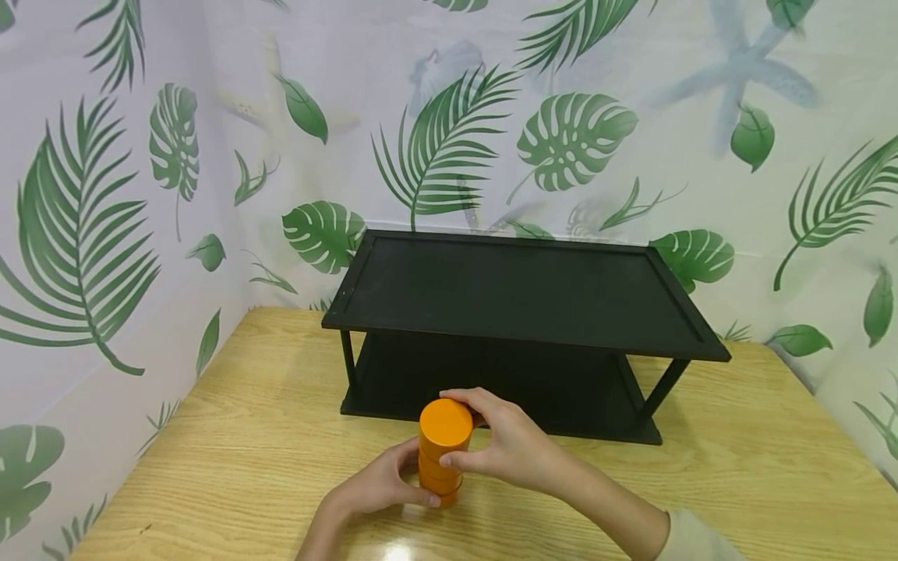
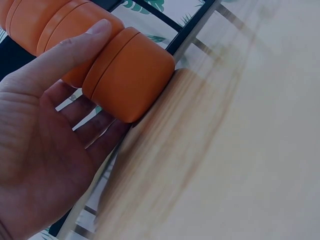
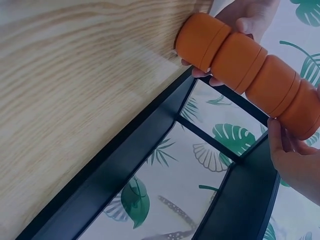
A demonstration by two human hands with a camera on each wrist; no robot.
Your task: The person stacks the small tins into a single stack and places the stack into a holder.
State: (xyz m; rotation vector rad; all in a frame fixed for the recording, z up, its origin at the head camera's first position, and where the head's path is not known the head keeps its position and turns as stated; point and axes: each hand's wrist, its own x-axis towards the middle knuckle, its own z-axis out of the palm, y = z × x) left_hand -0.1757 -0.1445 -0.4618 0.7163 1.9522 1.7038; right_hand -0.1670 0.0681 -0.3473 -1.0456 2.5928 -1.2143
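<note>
Several orange lidded round canisters [image 1: 446, 425] stand stacked in one upright column on the table, in front of the black shelf. My left hand [image 1: 382, 479] grips the lower part of the column, thumb on the near side and fingers behind. In the left wrist view, the thumb lies across the second canister from the bottom, and the bottom canister [image 2: 132, 75] sits at the tabletop. Higher up, my right hand [image 1: 508, 440] holds the top canister, thumb in front and fingers round its far side. The right wrist view shows its fingertips at the top canister [image 3: 302, 112].
A black two-tier shelf [image 1: 519, 292] stands on the wooden table [image 1: 266, 405] just behind the hands, its lower front edge close to the column. White cloth with green leaf prints [image 1: 231, 156] hangs behind and to the left.
</note>
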